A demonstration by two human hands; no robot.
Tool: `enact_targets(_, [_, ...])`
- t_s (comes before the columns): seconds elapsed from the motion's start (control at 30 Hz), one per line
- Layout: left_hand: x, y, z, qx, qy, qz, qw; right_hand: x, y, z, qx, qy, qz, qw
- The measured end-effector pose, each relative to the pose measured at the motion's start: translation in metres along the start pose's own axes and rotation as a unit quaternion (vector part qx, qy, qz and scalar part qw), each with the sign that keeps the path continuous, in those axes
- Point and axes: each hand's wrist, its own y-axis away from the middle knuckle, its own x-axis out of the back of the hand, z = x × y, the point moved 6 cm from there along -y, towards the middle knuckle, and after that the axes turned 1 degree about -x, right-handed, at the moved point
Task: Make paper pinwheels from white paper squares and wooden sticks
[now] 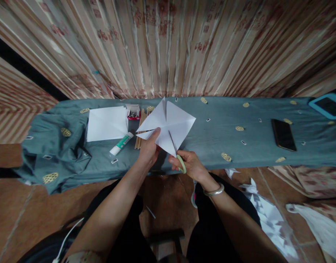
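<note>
A white paper square [181,118] is held up over the table, turned corner-on, with slits running in from its corners. My left hand [149,148] grips its lower left side, thumb on top and fingers underneath. My right hand [188,163] is closed around scissors with a pale green handle [181,163]. The scissors are at the paper's bottom corner, where a slit runs inward; their blades are mostly hidden by the paper. Left of the paper, partly covered by it, lie several thin wooden sticks [141,126].
On the cloth-covered table [217,138] are a paper stack [107,124], a glue stick [121,143], and a small red box [133,112] of metal pins. A phone [283,134] and a blue-framed tablet [328,106] lie right. White folded papers [269,219] are on the floor.
</note>
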Motion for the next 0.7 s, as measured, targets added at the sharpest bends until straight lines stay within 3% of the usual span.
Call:
enact_targets(0.4, [0.002, 0.000, -0.001, 0.014, -0.009, 0.007, 1.000, -0.002, -0.001, 0.000, -0.013, -0.036, 0.009, 0.999])
enact_targets(0.7, [0.011, -0.015, 0.016, -0.003, 0.044, 0.036, 0.998, -0.003, 0.004, 0.001, -0.050, -0.006, -0.044, 0.998])
